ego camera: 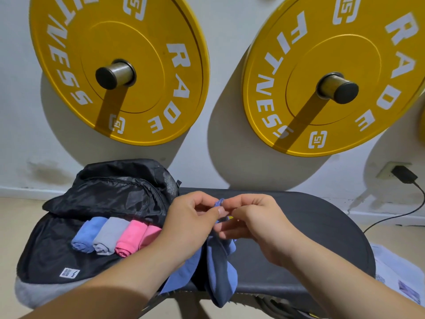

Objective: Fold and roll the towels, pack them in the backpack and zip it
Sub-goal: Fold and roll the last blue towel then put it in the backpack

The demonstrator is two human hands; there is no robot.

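My left hand (195,217) and right hand (250,222) both pinch the top edge of a blue towel (222,270), which hangs bunched over the front of the black bench (310,226). Just to my left the backpack (110,194) lies open on the bench, with four rolled towels (115,236) side by side inside (blue, grey, two pink). Two yellow weight plates (119,65) hang on the wall behind.

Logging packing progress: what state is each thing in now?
backpack: unzipped, flap thrown back, on the bench
rolled towels: rolled, side by side inside the backpack
loose blue towel: unrolled, hanging from both hands
left hand: pinches its top edge
right hand: pinches the same edge
charger: plugged in
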